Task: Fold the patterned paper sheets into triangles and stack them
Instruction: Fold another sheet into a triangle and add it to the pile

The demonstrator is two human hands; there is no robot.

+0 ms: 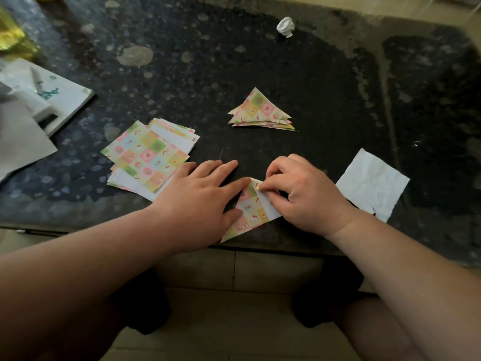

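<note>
At the near edge of the table [325, 100], between my two hands, the patterned sheet [250, 211] lies half folded, with its white underside showing along the right side. My right grip [304, 194] is grasping this sheet: the curled fingers and the thumb pinch the turned-over flap near the top point. My left grip [197, 199] is released, its fingers straight and pressing flat on the left part of the sheet, the index fingertip at the top corner. Farther in, well apart from my hands, the stack of folded triangles [260, 110] rests on the table. To the left, just beside my left grip, lies the pile of unfolded sheets [145, 157], a little fanned. To the right is a creased white paper square [372, 183], and at the far side a crumpled paper ball [285, 26].
</note>
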